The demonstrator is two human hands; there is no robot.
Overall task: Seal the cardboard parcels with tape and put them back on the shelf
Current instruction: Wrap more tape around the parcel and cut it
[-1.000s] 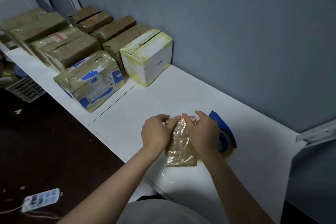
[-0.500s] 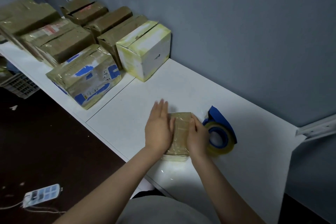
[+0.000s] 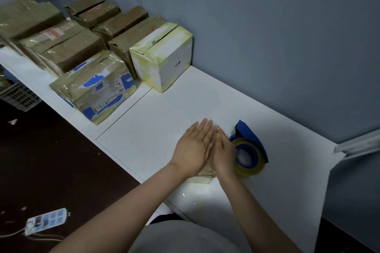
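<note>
Pressing down flat with left hand [image 3: 193, 148] and right hand [image 3: 224, 156], fingers straight, gripping nothing. Covering small parcel [image 3: 202, 177] beneath both palms on counter [image 3: 156, 125], probably to smooth tape. Keeping tape dispenser [image 3: 248, 154] just right of right hand.

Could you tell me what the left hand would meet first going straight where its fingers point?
Probably only bare shelf top, then the grey wall; the left hand aims clear of the white box.

- Small brown cardboard parcel [image 3: 202, 176]: wrapped in glossy clear tape.
- White shelf board [image 3: 160, 121]: smooth, slight sheen.
- Blue plastic tape dispenser [image 3: 249, 146]: translucent yellowish tape roll.
</note>
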